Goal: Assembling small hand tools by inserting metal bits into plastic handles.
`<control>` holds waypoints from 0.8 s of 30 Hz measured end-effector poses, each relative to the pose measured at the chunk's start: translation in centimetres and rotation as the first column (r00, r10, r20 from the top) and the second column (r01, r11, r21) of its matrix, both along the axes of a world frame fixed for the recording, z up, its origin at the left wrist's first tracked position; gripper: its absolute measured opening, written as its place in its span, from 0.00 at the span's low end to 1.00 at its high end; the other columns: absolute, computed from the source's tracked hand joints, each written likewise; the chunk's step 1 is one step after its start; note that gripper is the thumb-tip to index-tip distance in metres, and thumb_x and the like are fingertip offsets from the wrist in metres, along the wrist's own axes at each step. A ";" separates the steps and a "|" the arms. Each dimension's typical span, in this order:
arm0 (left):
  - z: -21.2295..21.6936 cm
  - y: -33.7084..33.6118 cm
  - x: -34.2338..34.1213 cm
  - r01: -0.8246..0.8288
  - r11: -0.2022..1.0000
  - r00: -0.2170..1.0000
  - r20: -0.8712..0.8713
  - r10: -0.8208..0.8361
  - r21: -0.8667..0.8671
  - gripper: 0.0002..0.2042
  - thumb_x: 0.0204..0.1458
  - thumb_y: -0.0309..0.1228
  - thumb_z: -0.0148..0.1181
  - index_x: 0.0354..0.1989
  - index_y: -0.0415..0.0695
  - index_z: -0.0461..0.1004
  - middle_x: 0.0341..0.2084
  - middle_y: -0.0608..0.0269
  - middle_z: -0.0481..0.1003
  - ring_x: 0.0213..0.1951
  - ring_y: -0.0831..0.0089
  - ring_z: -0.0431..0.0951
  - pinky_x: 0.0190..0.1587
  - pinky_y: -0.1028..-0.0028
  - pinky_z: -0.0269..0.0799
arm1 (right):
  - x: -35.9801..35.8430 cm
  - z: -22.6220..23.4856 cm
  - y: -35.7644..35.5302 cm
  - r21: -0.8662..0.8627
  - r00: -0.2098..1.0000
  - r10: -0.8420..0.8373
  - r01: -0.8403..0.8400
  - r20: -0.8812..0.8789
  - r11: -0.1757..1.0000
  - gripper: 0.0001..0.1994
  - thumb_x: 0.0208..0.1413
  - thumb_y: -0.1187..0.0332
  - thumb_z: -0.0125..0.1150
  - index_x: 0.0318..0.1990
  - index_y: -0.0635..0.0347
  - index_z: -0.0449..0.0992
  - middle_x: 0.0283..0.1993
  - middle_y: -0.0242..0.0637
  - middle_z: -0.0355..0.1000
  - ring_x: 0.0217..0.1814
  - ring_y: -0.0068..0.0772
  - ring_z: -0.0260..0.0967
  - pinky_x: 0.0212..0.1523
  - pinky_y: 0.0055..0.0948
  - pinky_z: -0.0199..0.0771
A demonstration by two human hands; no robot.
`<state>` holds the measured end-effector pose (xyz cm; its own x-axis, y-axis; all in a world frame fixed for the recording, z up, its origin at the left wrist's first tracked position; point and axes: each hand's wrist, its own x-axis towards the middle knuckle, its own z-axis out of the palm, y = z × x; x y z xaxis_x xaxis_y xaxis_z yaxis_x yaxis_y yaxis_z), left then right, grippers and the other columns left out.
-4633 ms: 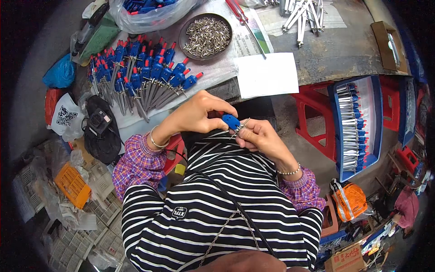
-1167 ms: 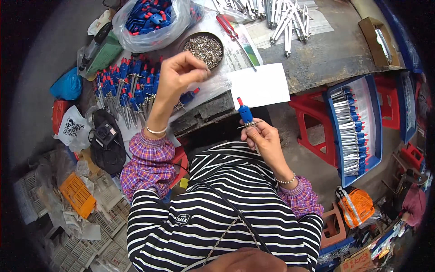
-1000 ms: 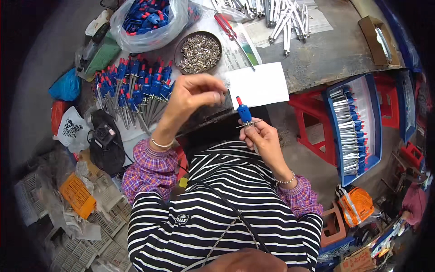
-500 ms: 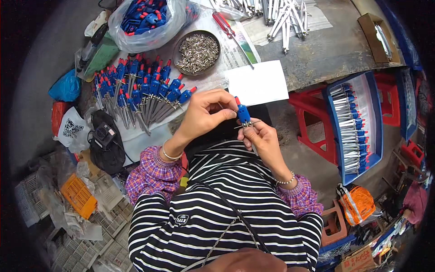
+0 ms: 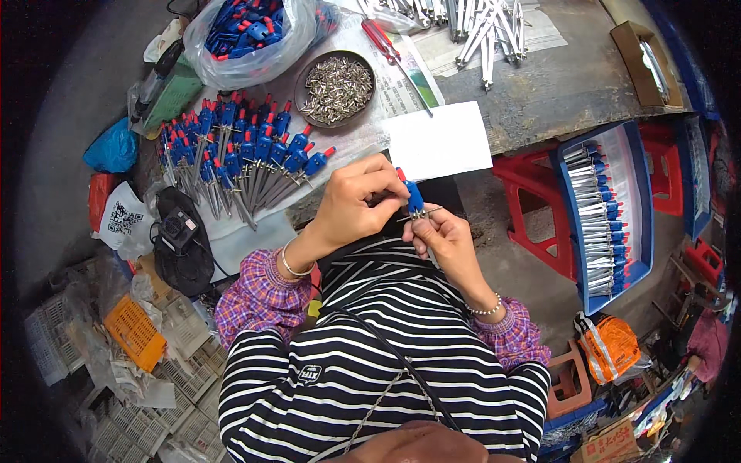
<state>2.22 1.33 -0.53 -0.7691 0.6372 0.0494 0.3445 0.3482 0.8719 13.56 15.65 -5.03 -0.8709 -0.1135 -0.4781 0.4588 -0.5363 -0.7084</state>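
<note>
Above my lap is a blue plastic head with a red tip (image 5: 415, 198), joined to metal legs at its lower end; it looks like a drawing compass. My right hand (image 5: 444, 235) grips its metal lower end between thumb and fingers, and a thin metal piece sticks out sideways there. My left hand (image 5: 359, 201) has its thumb and forefinger pinched against the head's left side. Whatever is between those fingertips is too small to see. Many similar blue-headed pieces (image 5: 262, 147) lie in a fanned pile to the left.
A bowl of small metal screws or pins (image 5: 337, 90) stands on the table beside a bag of blue and red parts (image 5: 247, 38). A red-handled screwdriver (image 5: 382, 42), white paper (image 5: 440, 143) and metal legs (image 5: 494, 38) lie beyond. On the right, a blue tray (image 5: 583, 224) holds rows of similar pieces.
My left hand has shifted slightly, its fingers now closer over the blue head's left side. The head has tilted or turned a little in my right hand.
</note>
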 end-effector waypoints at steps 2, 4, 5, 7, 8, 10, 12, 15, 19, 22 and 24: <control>-0.2 -0.2 -0.1 -0.006 0.999 0.995 0.095 0.009 -0.034 0.05 0.36 0.18 0.63 0.24 0.40 0.76 0.21 0.68 0.70 0.19 0.83 0.66 0.20 0.82 0.58 | 0.0 0.0 0.0 0.004 1.000 -0.013 0.013 -0.005 1.000 0.10 0.59 0.72 0.49 0.45 0.67 0.69 0.27 0.29 0.71 0.21 0.10 0.59 0.21 0.11 0.60; -0.2 -0.2 -0.3 -0.008 0.999 0.991 0.130 0.013 -0.032 0.06 0.36 0.18 0.63 0.25 0.40 0.76 0.21 0.68 0.70 0.20 0.84 0.66 0.20 0.82 0.59 | 0.0 0.2 0.1 0.104 1.000 0.008 -0.006 -0.023 0.995 0.10 0.59 0.72 0.50 0.45 0.67 0.70 0.27 0.29 0.71 0.20 0.10 0.59 0.20 0.11 0.59; -0.2 -0.2 -0.3 -0.013 0.999 0.986 0.165 0.018 -0.030 0.07 0.36 0.18 0.63 0.27 0.41 0.76 0.22 0.68 0.70 0.21 0.84 0.67 0.21 0.83 0.60 | 0.0 0.3 0.2 0.103 1.000 0.009 -0.007 -0.023 0.995 0.10 0.59 0.72 0.50 0.45 0.67 0.70 0.27 0.29 0.71 0.20 0.10 0.59 0.20 0.11 0.59; -0.2 0.0 -0.2 -0.064 0.998 0.957 0.285 0.060 0.005 0.09 0.37 0.19 0.63 0.29 0.41 0.76 0.23 0.67 0.70 0.22 0.84 0.68 0.22 0.83 0.61 | -0.1 0.3 0.4 0.176 0.998 0.045 -0.036 -0.048 0.984 0.10 0.58 0.72 0.50 0.45 0.67 0.71 0.27 0.28 0.71 0.19 0.10 0.58 0.19 0.11 0.58; -0.3 0.1 -0.2 -0.116 0.993 0.911 0.402 0.092 0.035 0.11 0.37 0.19 0.63 0.32 0.42 0.76 0.24 0.67 0.71 0.23 0.84 0.68 0.23 0.84 0.63 | -0.1 0.5 0.5 0.176 0.998 0.045 -0.036 -0.048 0.984 0.10 0.58 0.72 0.50 0.45 0.67 0.71 0.27 0.28 0.71 0.19 0.10 0.58 0.19 0.11 0.58; 0.1 0.0 -0.5 -0.082 0.996 0.904 0.422 0.064 0.025 0.12 0.38 0.19 0.63 0.34 0.40 0.76 0.26 0.65 0.72 0.26 0.82 0.70 0.26 0.83 0.64 | -0.2 0.8 0.9 0.125 0.996 0.081 -0.076 -0.028 0.989 0.12 0.58 0.74 0.50 0.48 0.68 0.68 0.28 0.32 0.71 0.20 0.11 0.57 0.19 0.11 0.57; 0.5 -0.3 -1.0 -0.045 0.999 0.896 0.444 0.033 0.015 0.13 0.38 0.19 0.64 0.36 0.39 0.75 0.27 0.64 0.73 0.29 0.80 0.72 0.29 0.82 0.66 | -0.3 0.9 1.3 0.032 0.995 0.098 -0.098 0.005 0.995 0.11 0.58 0.74 0.50 0.47 0.68 0.68 0.28 0.32 0.70 0.20 0.11 0.56 0.19 0.12 0.57; 0.7 -1.2 -2.2 0.365 0.926 0.922 0.176 -0.345 -0.097 0.15 0.40 0.27 0.65 0.39 0.38 0.75 0.30 0.59 0.75 0.30 0.70 0.75 0.31 0.76 0.69 | -0.5 0.8 1.9 -0.107 0.980 0.192 -0.185 0.053 0.977 0.11 0.58 0.73 0.49 0.47 0.68 0.69 0.28 0.31 0.70 0.20 0.11 0.56 0.18 0.11 0.56; 0.3 -1.9 -2.4 0.489 0.863 0.872 0.084 -0.481 -0.126 0.15 0.41 0.32 0.66 0.37 0.39 0.76 0.27 0.57 0.75 0.28 0.62 0.74 0.29 0.70 0.68 | -0.5 0.9 2.4 -0.231 0.944 0.315 -0.286 0.099 0.930 0.10 0.58 0.73 0.49 0.45 0.66 0.70 0.28 0.30 0.70 0.20 0.10 0.55 0.17 0.11 0.52; 0.1 -1.9 -2.1 0.442 0.892 0.895 0.110 -0.432 -0.094 0.14 0.41 0.31 0.66 0.37 0.39 0.76 0.24 0.58 0.75 0.26 0.63 0.75 0.28 0.71 0.68 | -0.7 1.1 2.5 -0.280 0.934 0.340 -0.299 0.110 0.912 0.09 0.58 0.74 0.49 0.44 0.66 0.70 0.27 0.31 0.69 0.20 0.10 0.54 0.17 0.11 0.51; -0.3 -2.0 -1.8 0.424 0.902 0.903 0.111 -0.415 -0.075 0.14 0.40 0.30 0.66 0.36 0.39 0.76 0.23 0.58 0.75 0.25 0.64 0.75 0.28 0.71 0.68 | -0.7 1.0 2.5 -0.299 0.933 0.342 -0.298 0.109 0.907 0.09 0.58 0.74 0.49 0.44 0.66 0.71 0.27 0.31 0.69 0.20 0.11 0.54 0.17 0.11 0.50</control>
<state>0.39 -0.71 -0.86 -0.4276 0.9000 -0.0847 0.3983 0.2718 0.8761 12.90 18.14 -3.98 -0.6828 -0.5189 -0.5143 0.7303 -0.5036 -0.4615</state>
